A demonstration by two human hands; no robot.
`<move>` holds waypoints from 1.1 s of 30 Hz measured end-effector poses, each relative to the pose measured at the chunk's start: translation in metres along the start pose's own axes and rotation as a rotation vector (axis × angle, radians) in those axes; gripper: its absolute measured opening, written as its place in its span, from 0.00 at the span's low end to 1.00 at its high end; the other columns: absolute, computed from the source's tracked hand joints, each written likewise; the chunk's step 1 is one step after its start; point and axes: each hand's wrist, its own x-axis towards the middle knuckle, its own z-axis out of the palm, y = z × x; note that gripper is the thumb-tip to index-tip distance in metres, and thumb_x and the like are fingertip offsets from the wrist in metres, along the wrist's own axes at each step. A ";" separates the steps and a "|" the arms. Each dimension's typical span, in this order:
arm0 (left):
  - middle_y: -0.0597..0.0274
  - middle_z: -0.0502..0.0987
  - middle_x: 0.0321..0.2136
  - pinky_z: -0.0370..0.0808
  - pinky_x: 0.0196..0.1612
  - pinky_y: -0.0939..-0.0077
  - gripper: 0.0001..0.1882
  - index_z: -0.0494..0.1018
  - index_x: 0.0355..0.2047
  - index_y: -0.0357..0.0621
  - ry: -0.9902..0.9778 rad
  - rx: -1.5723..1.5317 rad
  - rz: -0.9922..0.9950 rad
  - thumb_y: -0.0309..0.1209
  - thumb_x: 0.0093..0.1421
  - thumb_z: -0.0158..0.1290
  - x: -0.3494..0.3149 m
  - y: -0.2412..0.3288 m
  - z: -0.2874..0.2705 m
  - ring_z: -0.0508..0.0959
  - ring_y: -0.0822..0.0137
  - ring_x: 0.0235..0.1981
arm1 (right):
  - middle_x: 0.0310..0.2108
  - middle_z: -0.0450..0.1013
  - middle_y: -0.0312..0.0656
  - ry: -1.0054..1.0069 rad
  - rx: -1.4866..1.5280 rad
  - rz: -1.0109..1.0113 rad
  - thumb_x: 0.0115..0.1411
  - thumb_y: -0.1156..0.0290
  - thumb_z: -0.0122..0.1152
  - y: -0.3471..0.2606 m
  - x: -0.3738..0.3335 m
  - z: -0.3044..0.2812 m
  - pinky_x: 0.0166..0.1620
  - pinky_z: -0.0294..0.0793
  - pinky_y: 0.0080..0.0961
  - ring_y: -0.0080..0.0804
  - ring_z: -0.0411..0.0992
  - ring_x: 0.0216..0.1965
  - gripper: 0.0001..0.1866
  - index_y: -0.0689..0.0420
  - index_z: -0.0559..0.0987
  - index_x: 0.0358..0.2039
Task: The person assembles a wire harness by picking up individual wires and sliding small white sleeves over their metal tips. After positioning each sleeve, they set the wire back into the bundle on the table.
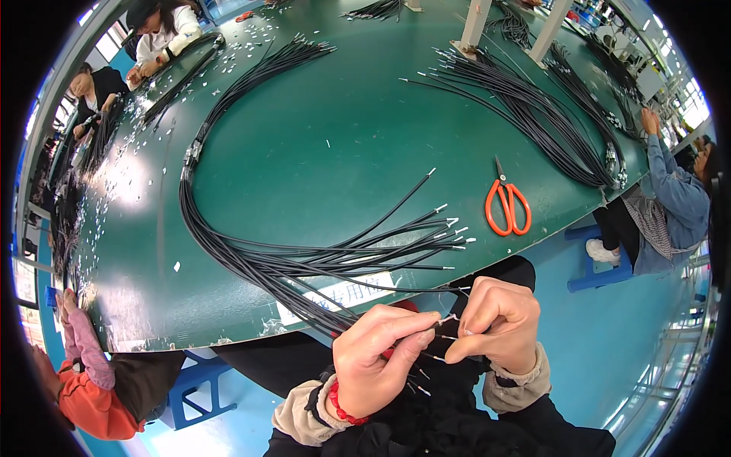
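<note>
Over my lap, just off the table's near edge, my left hand [387, 352] is closed around a few black cables near their stripped ends. The thumb and forefinger pinch one of them. Close by on the right, my right hand [495, 324] has thumb and fingers pressed together at the thin wire ends. The exact wire between those fingertips is partly hidden. A long bundle of black cables [251, 263] curves across the table toward my left hand, its white-tipped ends fanned out above my hands. Scissors with orange handles [509, 206] lie on the table to the right.
The green table [343, 145] bears a second cable bundle [533, 114] at the far right, near white posts [474, 27]. White scraps litter its left side. Several people work around it. Blue stools [199, 388] stand on the blue floor.
</note>
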 end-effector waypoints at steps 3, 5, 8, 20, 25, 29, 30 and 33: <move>0.54 0.75 0.30 0.74 0.30 0.83 0.12 0.75 0.36 0.33 0.004 -0.005 0.000 0.13 0.50 0.55 -0.001 0.000 -0.002 0.77 0.71 0.27 | 0.15 0.72 0.36 -0.025 0.009 -0.014 0.31 0.70 0.78 0.000 0.001 0.006 0.19 0.60 0.14 0.22 0.68 0.17 0.18 0.56 0.71 0.15; 0.54 0.75 0.30 0.74 0.30 0.83 0.12 0.75 0.36 0.33 0.006 -0.009 -0.001 0.13 0.50 0.55 -0.001 -0.001 -0.004 0.77 0.71 0.26 | 0.14 0.71 0.36 -0.037 0.013 -0.020 0.30 0.69 0.78 -0.001 0.002 0.008 0.19 0.59 0.15 0.21 0.67 0.17 0.19 0.55 0.71 0.15; 0.54 0.75 0.31 0.75 0.29 0.83 0.11 0.75 0.36 0.33 -0.001 0.012 0.019 0.13 0.50 0.55 -0.001 -0.003 -0.006 0.77 0.71 0.26 | 0.15 0.69 0.32 -0.109 0.047 0.041 0.33 0.71 0.76 -0.003 0.003 0.009 0.19 0.59 0.17 0.21 0.65 0.16 0.16 0.57 0.73 0.15; 0.56 0.76 0.27 0.74 0.28 0.83 0.13 0.76 0.34 0.36 0.067 0.168 0.162 0.14 0.46 0.59 0.000 -0.001 -0.007 0.78 0.70 0.25 | 0.16 0.73 0.34 -0.296 -0.041 0.064 0.35 0.66 0.75 -0.006 0.017 0.001 0.18 0.57 0.17 0.21 0.62 0.15 0.16 0.58 0.74 0.18; 0.56 0.77 0.26 0.74 0.28 0.82 0.14 0.75 0.34 0.36 0.095 0.177 0.211 0.14 0.45 0.60 -0.001 -0.003 -0.004 0.78 0.70 0.24 | 0.15 0.73 0.35 -0.243 0.004 0.120 0.36 0.68 0.75 -0.005 0.015 0.006 0.18 0.57 0.17 0.21 0.62 0.15 0.16 0.58 0.74 0.19; 0.55 0.77 0.26 0.75 0.27 0.82 0.13 0.74 0.33 0.36 0.112 0.171 0.201 0.13 0.46 0.59 -0.002 -0.002 -0.002 0.78 0.69 0.24 | 0.15 0.73 0.35 -0.188 -0.061 0.063 0.36 0.70 0.75 -0.004 0.013 0.009 0.18 0.57 0.17 0.21 0.63 0.15 0.15 0.58 0.74 0.19; 0.55 0.77 0.26 0.75 0.27 0.83 0.13 0.74 0.33 0.36 0.122 0.156 0.208 0.13 0.46 0.59 -0.003 -0.004 0.000 0.79 0.69 0.25 | 0.15 0.73 0.36 -0.184 -0.069 0.054 0.36 0.70 0.75 -0.004 0.013 0.008 0.18 0.57 0.17 0.21 0.63 0.15 0.15 0.59 0.73 0.19; 0.54 0.77 0.26 0.75 0.27 0.83 0.13 0.73 0.33 0.37 0.140 0.126 0.222 0.13 0.46 0.58 -0.003 -0.006 0.002 0.79 0.68 0.26 | 0.16 0.73 0.36 -0.173 -0.088 0.037 0.36 0.71 0.75 -0.005 0.013 0.007 0.18 0.57 0.17 0.21 0.63 0.15 0.15 0.59 0.73 0.19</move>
